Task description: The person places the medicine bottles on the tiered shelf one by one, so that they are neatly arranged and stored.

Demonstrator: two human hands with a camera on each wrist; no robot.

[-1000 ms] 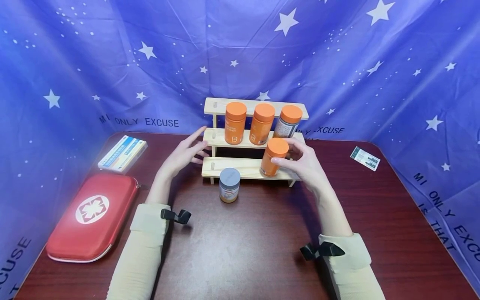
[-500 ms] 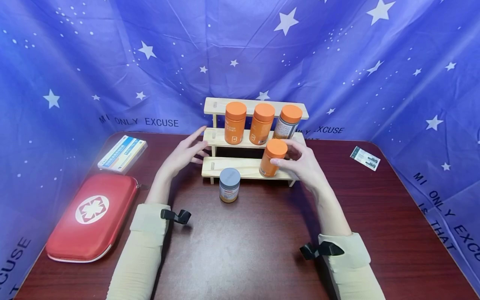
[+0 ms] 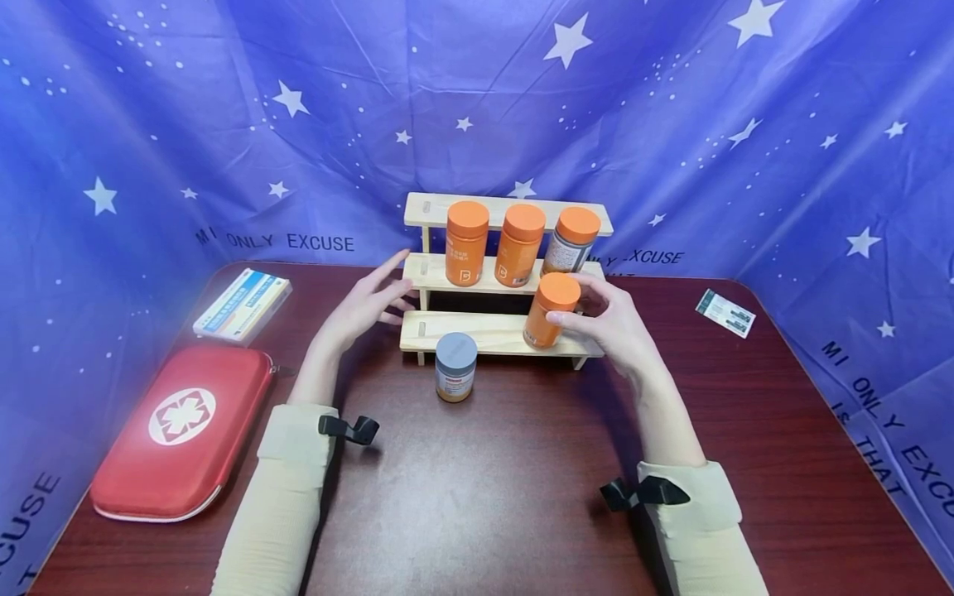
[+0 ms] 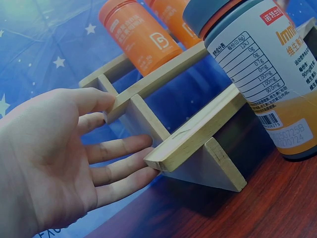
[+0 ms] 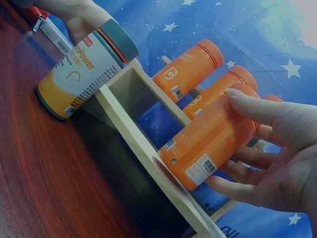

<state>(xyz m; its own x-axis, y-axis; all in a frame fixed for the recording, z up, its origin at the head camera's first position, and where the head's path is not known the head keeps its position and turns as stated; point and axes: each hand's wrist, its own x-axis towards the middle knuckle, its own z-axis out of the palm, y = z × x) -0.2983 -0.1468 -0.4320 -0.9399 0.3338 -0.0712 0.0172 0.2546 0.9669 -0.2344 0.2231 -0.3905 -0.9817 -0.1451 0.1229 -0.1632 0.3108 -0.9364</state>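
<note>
My right hand (image 3: pixel 611 319) grips an orange bottle (image 3: pixel 552 310) by its upper part, thumb in front and fingers behind. That bottle stands upright at the right part of the lowest step of a wooden three-step rack (image 3: pixel 492 333). At the rack's left end, my left hand (image 4: pixel 64 153) touches the wood with nearly straight fingers. Two orange bottles (image 3: pixel 467 244) (image 3: pixel 519 246) and an orange-capped bottle with a printed label (image 3: pixel 569 240) stand on the middle step. A grey-lidded jar (image 3: pixel 455 368) with a white and yellow label stands on the table before the rack.
A red first-aid case (image 3: pixel 182 430) lies on the table at left, with a blue-and-white box (image 3: pixel 242 305) behind it. Far right lies a small green-and-white packet (image 3: pixel 725 313). Behind the rack hangs a blue star-patterned curtain (image 3: pixel 477 99).
My right hand and its orange bottle shifted slightly left, then back to the right along the lowest step. The left hand has stayed at the rack's end.
</note>
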